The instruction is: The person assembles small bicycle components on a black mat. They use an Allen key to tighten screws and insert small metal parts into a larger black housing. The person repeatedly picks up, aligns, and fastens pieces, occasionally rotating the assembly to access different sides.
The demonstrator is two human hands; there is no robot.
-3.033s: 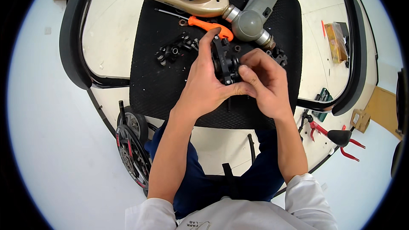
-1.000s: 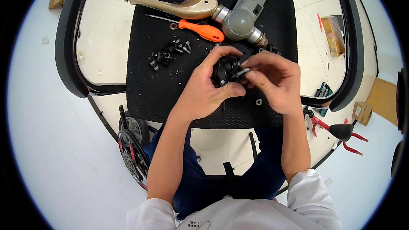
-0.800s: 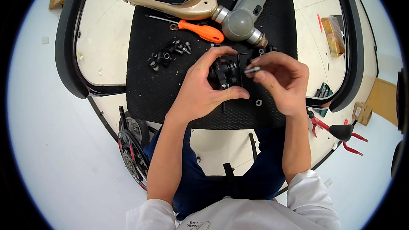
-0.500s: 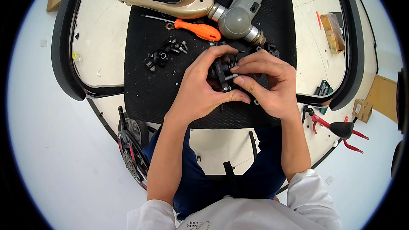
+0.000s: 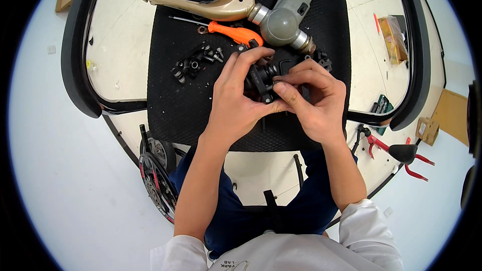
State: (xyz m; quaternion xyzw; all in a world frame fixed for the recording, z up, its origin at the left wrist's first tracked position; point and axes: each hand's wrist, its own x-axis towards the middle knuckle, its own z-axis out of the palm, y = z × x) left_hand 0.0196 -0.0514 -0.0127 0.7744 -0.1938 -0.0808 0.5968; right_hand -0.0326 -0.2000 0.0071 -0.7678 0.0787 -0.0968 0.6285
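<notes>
My left hand (image 5: pixel 235 98) is wrapped around a black metal part (image 5: pixel 259 79) with a flat plate-like side and small bolts at its ends. Its index finger curls over the top and its thumb braces the lower edge. My right hand (image 5: pixel 317 95) pinches a small silver bolt against the right side of that part. The fingertips hide most of the bolt, so I cannot tell how deep it sits. A black hex key (image 5: pixel 283 64) shows just behind the right fingers.
Beyond my hands lie an orange-handled screwdriver (image 5: pixel 235 33), a gold fork (image 5: pixel 228 7) and a grey tube with a round joint (image 5: pixel 281 25). Several black fittings (image 5: pixel 193 64) are left on the black chair seat (image 5: pixel 201 128), more (image 5: pixel 321 60) at right. Armrests (image 5: pixel 75 60) flank it.
The black part has tilted slightly in my left hand. My right thumb and fingers have closed in over the bolt, covering more of it, and my left thumb has drawn under my right fingers.
</notes>
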